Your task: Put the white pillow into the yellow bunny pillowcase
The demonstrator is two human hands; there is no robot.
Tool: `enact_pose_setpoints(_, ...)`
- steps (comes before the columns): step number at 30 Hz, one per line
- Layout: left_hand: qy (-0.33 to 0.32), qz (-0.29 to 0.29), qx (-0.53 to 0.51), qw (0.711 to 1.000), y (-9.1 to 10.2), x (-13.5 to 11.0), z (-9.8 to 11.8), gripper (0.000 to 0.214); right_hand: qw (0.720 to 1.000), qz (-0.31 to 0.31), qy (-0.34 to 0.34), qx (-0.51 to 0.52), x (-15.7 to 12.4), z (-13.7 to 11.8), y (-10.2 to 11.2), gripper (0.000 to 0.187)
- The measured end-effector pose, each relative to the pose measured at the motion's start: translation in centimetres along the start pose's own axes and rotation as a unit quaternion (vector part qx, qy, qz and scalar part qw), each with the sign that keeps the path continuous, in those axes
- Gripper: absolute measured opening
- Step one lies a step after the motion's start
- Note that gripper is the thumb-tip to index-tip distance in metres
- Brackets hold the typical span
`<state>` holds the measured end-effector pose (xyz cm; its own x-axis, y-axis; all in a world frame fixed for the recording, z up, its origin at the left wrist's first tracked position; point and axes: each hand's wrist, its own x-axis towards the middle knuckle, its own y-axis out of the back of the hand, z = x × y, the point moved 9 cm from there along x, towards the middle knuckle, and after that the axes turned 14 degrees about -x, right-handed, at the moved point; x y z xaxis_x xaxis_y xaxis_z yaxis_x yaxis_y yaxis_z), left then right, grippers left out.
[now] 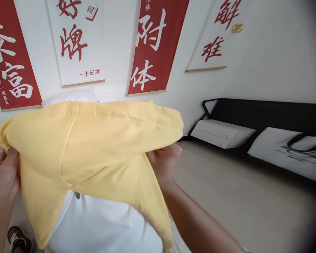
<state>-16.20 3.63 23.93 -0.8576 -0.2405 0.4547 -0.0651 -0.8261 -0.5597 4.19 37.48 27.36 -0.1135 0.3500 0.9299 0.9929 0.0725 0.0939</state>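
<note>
I hold a yellow T-shirt [94,147] spread in the air in front of me. My left hand [2,175] is closed on its left edge near a sleeve. My right hand [163,163] grips the right side from underneath, fingers curled into the cloth. The yellow fabric hangs down between my arms and hides part of a white garment [102,225] lying below it.
A bed with a beige sheet [239,196] stretches to the right, with two white pillows [222,133] against a black headboard [265,112]. Red and white calligraphy banners [152,45] hang on the wall ahead. A shoe [17,239] shows at the lower left.
</note>
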Motion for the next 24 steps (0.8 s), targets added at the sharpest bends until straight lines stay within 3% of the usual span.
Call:
enact_pose_setpoints(4,0.035,-0.020,-0.007,0.999,-0.4,2.5,-5.0,0.025,0.995,-0.057,0.075,-0.026,1.8,-1.5,0.4,0.040)
enact_pose_setpoints(8,0.108,-0.041,0.049,0.992,1.2,2.9,-9.7,0.049,0.998,0.013,0.002,-0.067,3.5,0.7,3.2,0.045)
enact_pose_setpoints(11,0.151,-0.080,0.058,0.984,2.2,2.4,-10.0,0.049,0.998,0.019,-0.009,-0.061,3.5,1.4,3.8,0.044)
enact_pose_setpoints(16,0.144,-0.184,0.115,0.965,3.4,0.8,-7.0,0.034,0.983,-0.126,0.132,0.004,0.8,-1.4,0.4,0.033)
enact_pose_setpoints(19,0.214,-0.308,0.227,0.899,5.5,-3.5,-10.0,0.037,0.978,-0.156,0.136,0.020,-0.5,-2.3,-0.5,0.036)
enact_pose_setpoints(21,0.317,-0.388,0.253,0.827,8.1,-8.6,-14.5,0.041,0.988,-0.140,0.071,0.006,-0.1,-1.7,0.2,0.039)
enact_pose_setpoints(23,0.427,-0.427,0.219,0.767,11.0,-14.1,-19.6,0.050,0.995,-0.096,-0.009,-0.004,1.1,-0.2,2.2,0.041)
enact_pose_setpoints(24,0.448,-0.419,0.217,0.759,12.3,-16.1,-21.9,0.055,0.997,-0.061,-0.047,-0.005,1.7,1.0,3.7,0.041)
